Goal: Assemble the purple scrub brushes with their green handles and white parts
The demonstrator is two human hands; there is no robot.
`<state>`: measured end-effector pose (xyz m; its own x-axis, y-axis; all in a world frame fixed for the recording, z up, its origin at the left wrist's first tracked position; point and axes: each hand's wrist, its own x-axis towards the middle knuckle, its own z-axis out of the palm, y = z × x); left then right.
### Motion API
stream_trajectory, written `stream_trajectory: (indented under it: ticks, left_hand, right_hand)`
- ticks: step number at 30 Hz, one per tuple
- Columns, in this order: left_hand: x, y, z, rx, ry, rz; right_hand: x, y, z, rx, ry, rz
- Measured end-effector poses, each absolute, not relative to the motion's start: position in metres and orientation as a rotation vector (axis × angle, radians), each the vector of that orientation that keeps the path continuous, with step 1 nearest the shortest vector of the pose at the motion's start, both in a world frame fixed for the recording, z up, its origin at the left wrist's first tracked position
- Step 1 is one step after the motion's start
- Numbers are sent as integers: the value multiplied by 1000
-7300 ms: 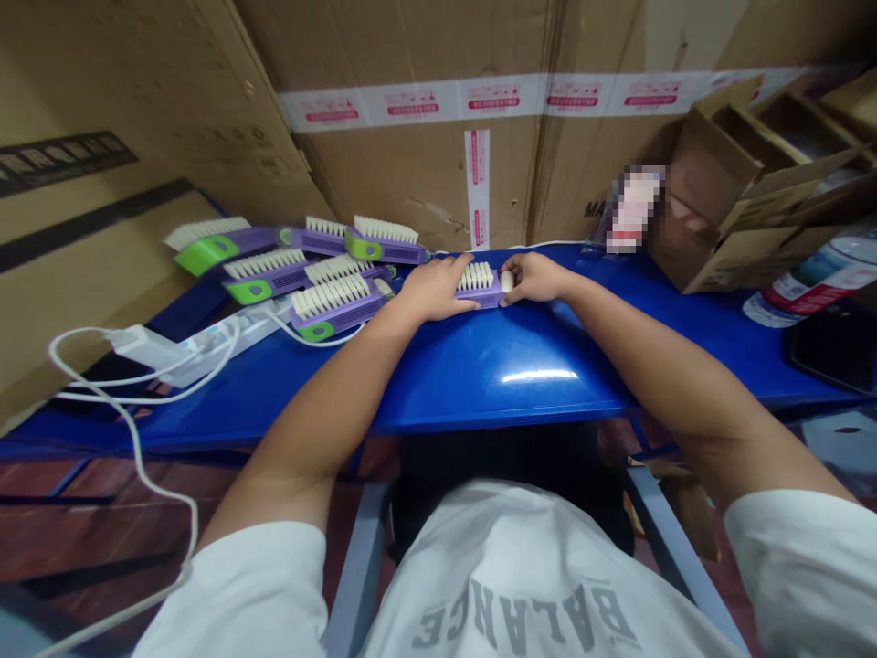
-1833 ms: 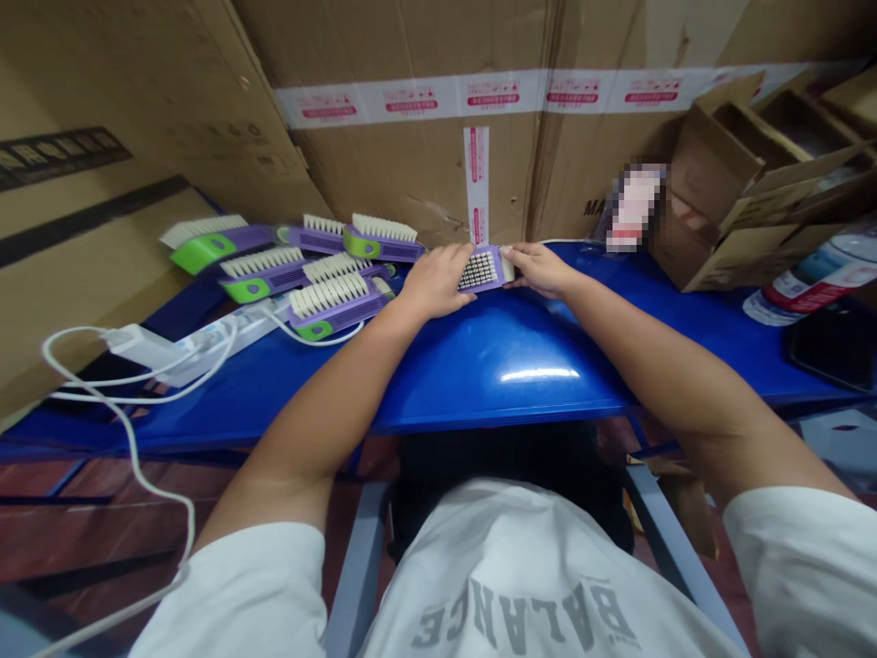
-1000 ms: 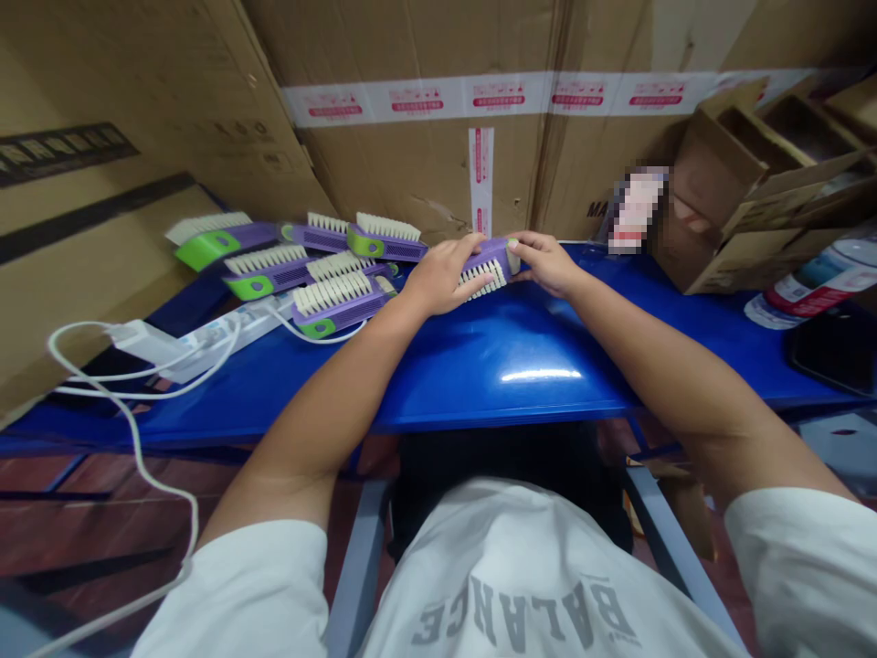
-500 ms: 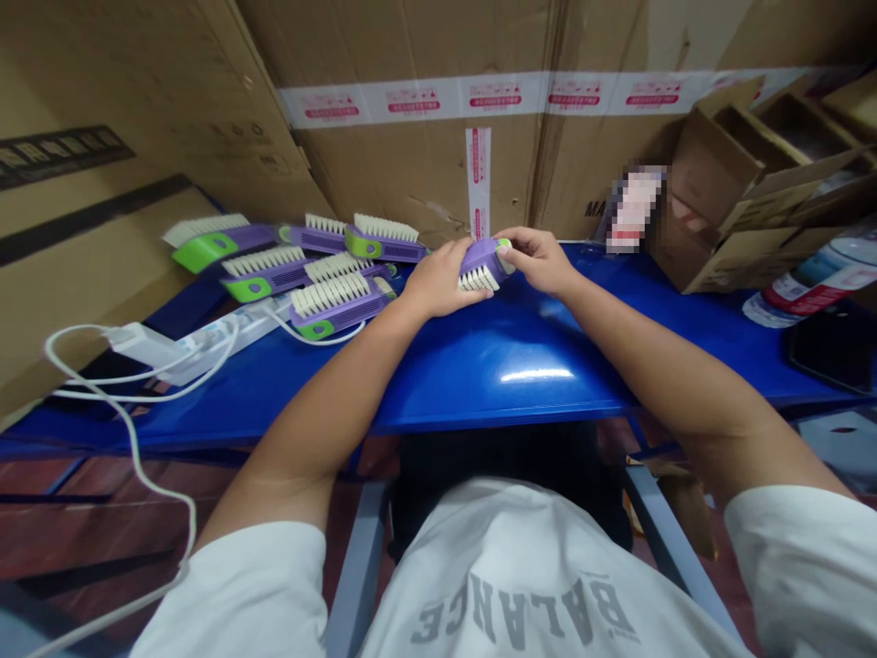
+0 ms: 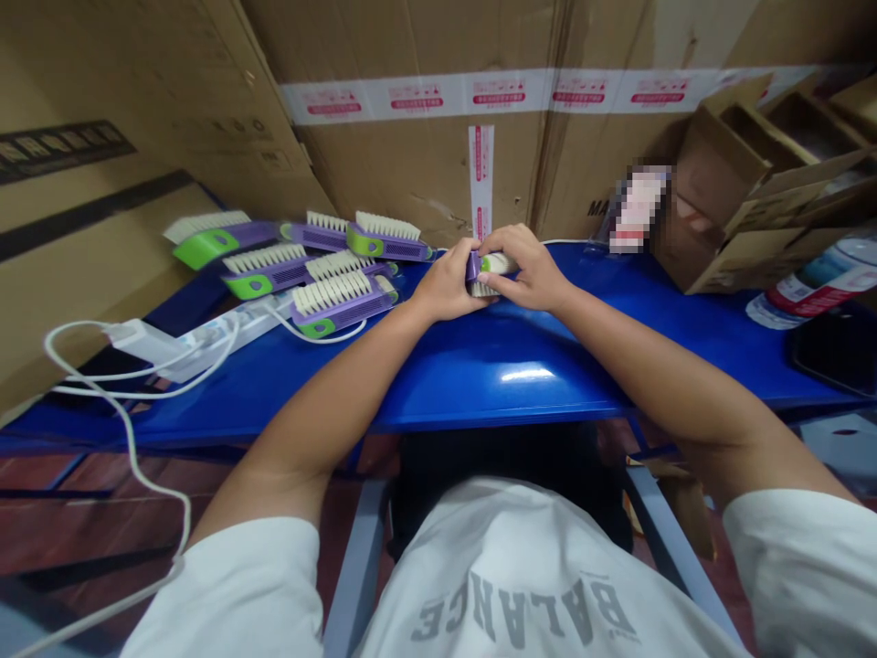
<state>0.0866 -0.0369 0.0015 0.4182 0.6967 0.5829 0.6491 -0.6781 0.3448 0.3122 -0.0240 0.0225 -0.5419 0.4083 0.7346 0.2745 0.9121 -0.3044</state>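
Note:
Between my two hands, above the blue table (image 5: 472,375), is a purple and green scrub brush (image 5: 473,267) with pale bristles facing down toward me. My left hand (image 5: 449,285) is wrapped round its left side. My right hand (image 5: 531,267) curls over the right end, with thumb and fingers closed on the green and white end. The hands cover much of the brush. Several similar purple and green brushes (image 5: 335,297) lie bristles up to the left of my left hand, some overlapping.
A white power strip (image 5: 206,345) with plugged-in white cables (image 5: 130,429) lies on the left. Large cardboard boxes (image 5: 411,164) stand along the back. On the right are a divided cardboard box (image 5: 726,192), a water bottle (image 5: 812,283) and a dark phone-like object (image 5: 832,347).
The brush has turned, so its end now points more toward me. My right hand has moved left and closed further over that end. The lying brushes have stayed put.

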Motion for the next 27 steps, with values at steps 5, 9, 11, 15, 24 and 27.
stream_trajectory:
  ticks: [5,9,11,15,24,27]
  left_hand:
    - [89,-42,1,2549,1226,1162]
    - [89,-42,2,2532,1227,1190]
    - [90,-41,2,2550,1220,1177]
    - [91,-39,1,2591,1182,1150]
    - [86,-33,3,2577,1004,1016]
    - [84,-31,5,2558,946,970]
  right_hand:
    - [308,-26,20,-512,-2095,241]
    - [304,-29,17,-608,-1980,398]
    - [304,-30,17,-637,-1950,470]
    - [306,-30,20,-637,-1936,506]
    - [308,-32,22,-621,-1972,403]
    - [310,-35,23,-598,-1989,383]
